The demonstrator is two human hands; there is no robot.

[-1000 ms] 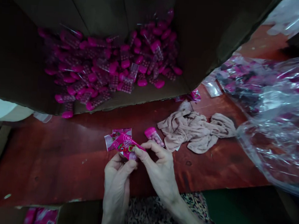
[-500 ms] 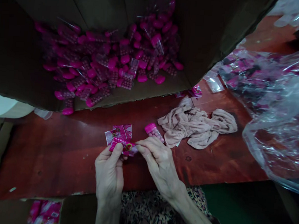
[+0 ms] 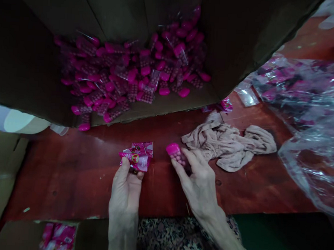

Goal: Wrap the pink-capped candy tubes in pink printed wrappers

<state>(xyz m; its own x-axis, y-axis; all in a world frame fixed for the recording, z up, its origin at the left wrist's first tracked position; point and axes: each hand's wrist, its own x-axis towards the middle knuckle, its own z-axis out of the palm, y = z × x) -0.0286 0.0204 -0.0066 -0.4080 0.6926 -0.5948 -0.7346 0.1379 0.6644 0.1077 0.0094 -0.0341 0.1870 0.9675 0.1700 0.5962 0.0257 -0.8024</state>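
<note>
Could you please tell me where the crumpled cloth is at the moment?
In the head view, the crumpled cloth lies right of centre on the red table, just beyond the right hand and left of the clear plastic bag.

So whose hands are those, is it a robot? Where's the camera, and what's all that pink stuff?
No robot here! Those are a person's own bare hands. The camera sits on the person's head, looking forward and down.

The left hand holds a shiny pink wrapper. The right hand has its fingers around a small see-through container with a pink cap and little round balls inside.

On the red table lies a crumpled cloth. Behind it, a big cardboard box holds lots of similar pink-capped containers. A clear plastic bag is on the right.
</note>
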